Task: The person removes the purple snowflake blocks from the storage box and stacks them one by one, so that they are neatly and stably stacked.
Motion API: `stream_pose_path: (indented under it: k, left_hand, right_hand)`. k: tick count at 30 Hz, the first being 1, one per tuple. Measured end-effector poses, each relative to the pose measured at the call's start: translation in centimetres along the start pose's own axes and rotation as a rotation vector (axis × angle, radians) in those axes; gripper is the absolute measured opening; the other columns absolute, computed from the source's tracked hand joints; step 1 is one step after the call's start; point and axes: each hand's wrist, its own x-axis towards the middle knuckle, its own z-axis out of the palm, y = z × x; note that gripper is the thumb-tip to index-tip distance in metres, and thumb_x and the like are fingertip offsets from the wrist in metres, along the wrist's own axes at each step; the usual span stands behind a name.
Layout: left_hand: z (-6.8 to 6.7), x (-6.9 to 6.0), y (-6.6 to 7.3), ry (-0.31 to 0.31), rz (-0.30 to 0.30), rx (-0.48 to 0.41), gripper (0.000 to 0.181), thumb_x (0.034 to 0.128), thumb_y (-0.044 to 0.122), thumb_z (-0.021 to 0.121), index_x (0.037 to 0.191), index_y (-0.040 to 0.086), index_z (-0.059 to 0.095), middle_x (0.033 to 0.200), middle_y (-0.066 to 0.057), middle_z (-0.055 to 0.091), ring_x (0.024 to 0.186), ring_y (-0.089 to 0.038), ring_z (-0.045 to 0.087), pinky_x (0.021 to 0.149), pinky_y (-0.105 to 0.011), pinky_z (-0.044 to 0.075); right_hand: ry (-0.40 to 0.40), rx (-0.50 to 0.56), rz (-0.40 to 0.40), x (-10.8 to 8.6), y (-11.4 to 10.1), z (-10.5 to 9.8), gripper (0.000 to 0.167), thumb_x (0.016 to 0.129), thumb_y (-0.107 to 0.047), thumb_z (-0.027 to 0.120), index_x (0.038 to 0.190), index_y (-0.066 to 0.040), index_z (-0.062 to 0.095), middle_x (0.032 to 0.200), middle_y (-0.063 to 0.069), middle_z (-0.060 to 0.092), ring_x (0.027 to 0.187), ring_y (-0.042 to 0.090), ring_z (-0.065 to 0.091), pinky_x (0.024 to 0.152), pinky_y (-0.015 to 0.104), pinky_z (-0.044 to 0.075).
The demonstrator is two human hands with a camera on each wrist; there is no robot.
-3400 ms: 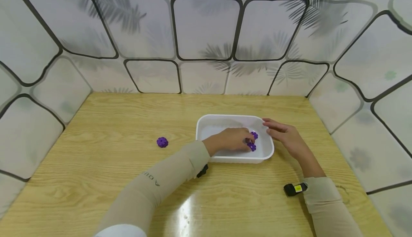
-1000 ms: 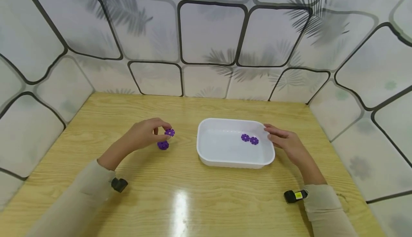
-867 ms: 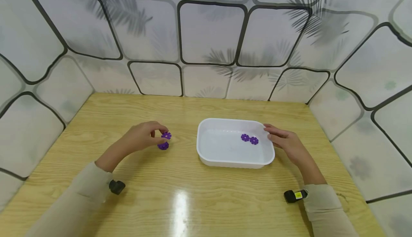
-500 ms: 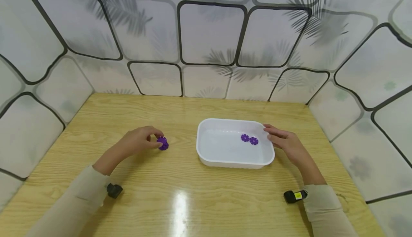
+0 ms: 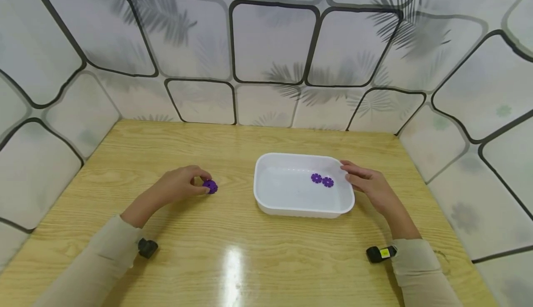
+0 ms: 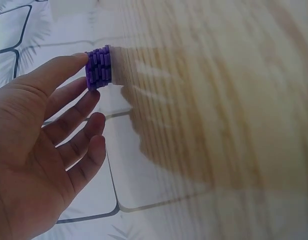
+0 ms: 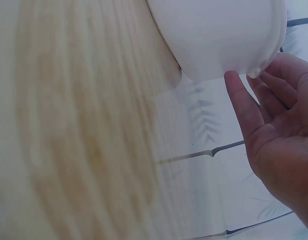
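Observation:
In the head view, my left hand (image 5: 181, 186) is at a small stack of purple snowflake discs (image 5: 211, 186) on the table. The left wrist view shows the stack (image 6: 99, 68) side-on, several notched discs thick, with the thumb tip and fingertips pinching its near end. The other fingers of that hand are loosely bent. My right hand (image 5: 368, 182) touches the right end of a white plastic tray (image 5: 266, 207), its thumb and fingers against the outer wall and rim. Two purple snowflake discs (image 5: 322, 180) lie flat and side by side inside the tray.
The wooden table (image 5: 233, 237) has a bright reflection in front. A patterned sheet (image 5: 270, 43) stands along its back and both sides. A black wrist camera (image 5: 147, 247) is on the left sleeve, another wrist camera (image 5: 378, 254) on the right.
My left hand has come out of the tray, carried a disc left and lowered it onto the stack, which it still pinches. My right hand has stayed at the tray.

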Motion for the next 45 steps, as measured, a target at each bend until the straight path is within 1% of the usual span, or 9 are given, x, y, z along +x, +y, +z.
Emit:
stream_pose_path:
  k: [4, 8, 14, 19, 29, 33, 39, 42, 45]
  left_hand:
    - [0.0, 0.0, 0.0, -0.005, 0.006, -0.004, 0.040, 0.0944, 0.036, 0.070, 0.130, 0.016, 0.067, 0.114, -0.002, 0.067, 0.088, -0.015, 0.059, 0.069, -0.031, 0.047]
    - [-0.2, 0.0, 0.1, 0.007, 0.011, -0.005, 0.041, 0.0965, 0.036, 0.067, 0.133, 0.016, 0.065, 0.119, -0.001, 0.067, 0.086, -0.014, 0.058, 0.066, -0.031, 0.046]
    - [-1.1, 0.9, 1.5, 0.016, 0.058, -0.028, 0.045, 0.0987, 0.039, 0.063, 0.138, 0.017, 0.062, 0.128, -0.002, 0.064, 0.096, -0.017, 0.058, 0.067, -0.032, 0.047]
    - [-1.8, 2.7, 4.1, 0.003, 0.123, -0.055, 0.048, 0.0976, 0.040, 0.065, 0.140, 0.016, 0.060, 0.132, -0.005, 0.063, 0.101, -0.019, 0.058, 0.073, -0.035, 0.049]
    - [-2.0, 7.3, 11.6, -0.014, 0.297, 0.009, 0.045, 0.0962, 0.045, 0.066, 0.135, 0.022, 0.064, 0.128, 0.002, 0.064, 0.095, -0.015, 0.061, 0.074, -0.035, 0.050]
    - [-1.0, 9.6, 14.3, -0.052, 0.364, -0.006, 0.044, 0.0957, 0.045, 0.067, 0.133, 0.023, 0.065, 0.128, 0.000, 0.065, 0.098, -0.015, 0.061, 0.080, -0.035, 0.051]
    - [1.8, 12.5, 17.5, -0.117, 0.430, -0.004, 0.044, 0.0956, 0.044, 0.068, 0.134, 0.022, 0.065, 0.129, 0.005, 0.063, 0.106, -0.014, 0.062, 0.087, -0.034, 0.051]
    - [3.2, 13.4, 18.8, -0.152, 0.453, 0.035, 0.046, 0.0958, 0.044, 0.067, 0.136, 0.022, 0.063, 0.133, 0.005, 0.061, 0.114, -0.014, 0.062, 0.092, -0.035, 0.051]
    - [4.5, 14.3, 19.7, -0.175, 0.451, 0.092, 0.046, 0.0953, 0.045, 0.067, 0.136, 0.024, 0.063, 0.137, 0.005, 0.060, 0.122, -0.014, 0.059, 0.099, -0.036, 0.050]
  right_hand:
    - [0.003, 0.008, -0.003, -0.1, 0.1, 0.0, 0.051, 0.103, -0.033, 0.059, 0.143, -0.002, 0.055, 0.164, 0.005, 0.033, 0.151, 0.031, 0.028, 0.099, 0.019, 0.047]
    - [0.004, -0.002, 0.001, -0.2, 0.1, 0.0, 0.051, 0.103, -0.035, 0.059, 0.143, -0.004, 0.055, 0.164, 0.004, 0.033, 0.152, 0.030, 0.028, 0.101, 0.021, 0.047]
    - [0.008, -0.019, 0.014, -0.4, 0.1, -0.2, 0.051, 0.103, -0.036, 0.058, 0.144, -0.006, 0.055, 0.164, 0.002, 0.033, 0.152, 0.028, 0.028, 0.103, 0.026, 0.045]
    - [0.007, -0.026, 0.021, -0.5, 0.0, -0.2, 0.051, 0.103, -0.037, 0.058, 0.144, -0.006, 0.055, 0.164, 0.001, 0.033, 0.152, 0.028, 0.028, 0.106, 0.033, 0.044]
    - [-0.010, -0.030, 0.017, -0.1, 0.0, -0.1, 0.052, 0.103, -0.039, 0.058, 0.145, -0.008, 0.055, 0.164, 0.000, 0.033, 0.152, 0.027, 0.028, 0.108, 0.039, 0.043]
    - [-0.011, -0.032, 0.016, 0.0, 0.0, -0.1, 0.053, 0.102, -0.040, 0.058, 0.145, -0.008, 0.055, 0.164, 0.000, 0.033, 0.152, 0.026, 0.029, 0.108, 0.038, 0.043]
    - [-0.012, -0.039, 0.022, 0.0, -0.1, -0.2, 0.052, 0.102, -0.039, 0.059, 0.144, -0.008, 0.055, 0.164, 0.000, 0.033, 0.152, 0.027, 0.028, 0.109, 0.041, 0.042]
    - [-0.011, -0.045, 0.028, -0.1, -0.2, -0.2, 0.052, 0.102, -0.039, 0.059, 0.145, -0.009, 0.055, 0.164, 0.000, 0.033, 0.152, 0.027, 0.027, 0.110, 0.043, 0.041]
    - [-0.013, -0.040, 0.029, 0.0, -0.2, -0.1, 0.053, 0.102, -0.040, 0.059, 0.145, -0.010, 0.055, 0.164, -0.001, 0.033, 0.152, 0.026, 0.028, 0.109, 0.042, 0.042]
